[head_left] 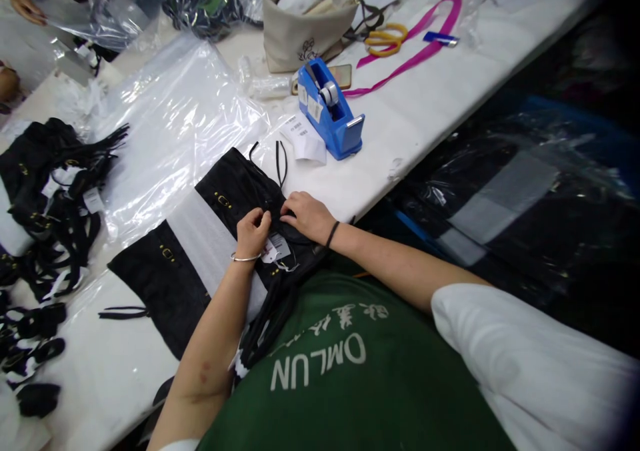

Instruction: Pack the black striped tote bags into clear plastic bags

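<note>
A black bag (173, 284) with gold-coloured buckles lies flat on the table in front of me. A white wrapping sheet (203, 231) crosses its middle. My left hand (253, 230), with a bracelet at the wrist, is closed in a pinch on the bag near its right end. Close beside it, my right hand (307, 216) also pinches the black material, fingertips curled. What exactly lies between the fingertips is too small to make out. Under my left hand hangs a white tag (274, 248). Thin black cords (281, 161) stick out past the bag's far edge.
A blue tape dispenser (330, 108) stands beyond my right hand, near yellow scissors (386, 39), pink ribbon (420, 54) and a beige fabric basket (307, 31). Clear plastic bags (175, 118) lie ahead. More black bags (45, 191) pile at left. Another person's hand (27, 4) shows top left.
</note>
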